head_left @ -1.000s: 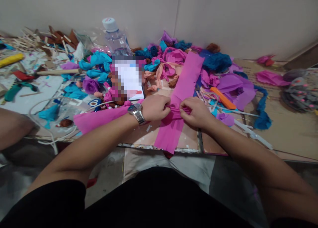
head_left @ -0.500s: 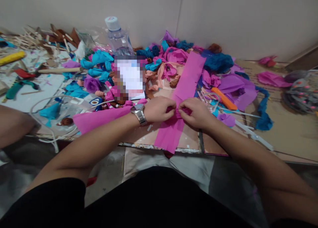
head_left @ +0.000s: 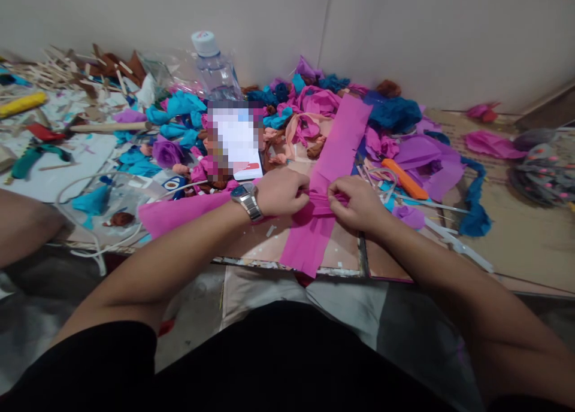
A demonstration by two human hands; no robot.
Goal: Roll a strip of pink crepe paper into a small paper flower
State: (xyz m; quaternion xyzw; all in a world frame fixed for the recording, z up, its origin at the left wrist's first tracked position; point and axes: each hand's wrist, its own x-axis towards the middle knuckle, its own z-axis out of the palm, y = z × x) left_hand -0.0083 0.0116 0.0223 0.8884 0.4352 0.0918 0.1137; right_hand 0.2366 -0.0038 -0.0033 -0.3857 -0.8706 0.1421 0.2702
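Note:
My left hand [head_left: 284, 193] is closed on a long pink crepe paper strip [head_left: 188, 211], whose loose end runs out to the left beneath my forearm. My right hand [head_left: 356, 201] pinches the same strip, and a short gathered stretch of it shows between my two hands. Under them a second pink crepe paper strip [head_left: 345, 138] lies flat across the table, slanting from the far right down over the front edge. My fingertips are partly hidden from this angle.
Behind my left hand lie a phone [head_left: 246, 171] and a water bottle [head_left: 217, 76]. Crumpled paper flowers [head_left: 167, 152] surround them. An orange cutter [head_left: 405, 178] and a glue gun [head_left: 458, 244] lie on the right. Green-handled pliers [head_left: 33, 157] and wooden sticks [head_left: 58, 70] are at left.
My hands have moved slightly apart, with more of the gathered pink strip showing between them. The strip's left end has shifted a little to the right.

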